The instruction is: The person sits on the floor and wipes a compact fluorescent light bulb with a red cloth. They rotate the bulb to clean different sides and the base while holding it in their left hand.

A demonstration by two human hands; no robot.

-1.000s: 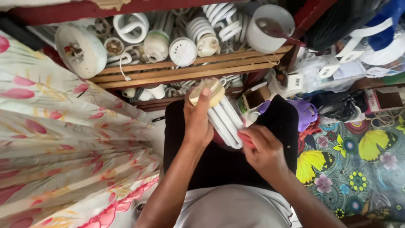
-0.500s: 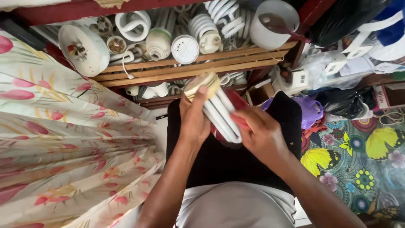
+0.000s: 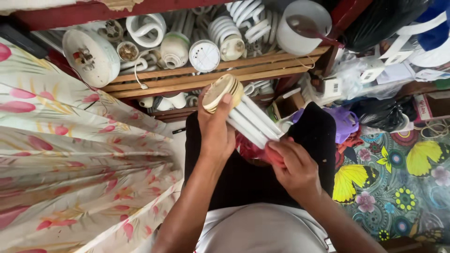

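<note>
My left hand (image 3: 215,131) grips the round cream base (image 3: 221,92) of a compact fluorescent lamp, thumb across its top. White straight tubes (image 3: 253,121) run from that base down to the right. My right hand (image 3: 293,166) holds a small red tool (image 3: 273,157) right at the tube ends; whether it touches them is unclear. Both hands hover over my lap, covered by black cloth (image 3: 243,180).
A wooden slatted crate (image 3: 220,75) ahead holds several spiral lamps, loose lamp bases and a white bowl (image 3: 302,26). Floral fabric (image 3: 70,159) spreads on the left. A butterfly-patterned mat (image 3: 393,173), bags and small boxes lie on the right.
The lamp has been lifted and tilted, its base now higher, near the crate's front slat. My right hand has shifted along to the tube ends.
</note>
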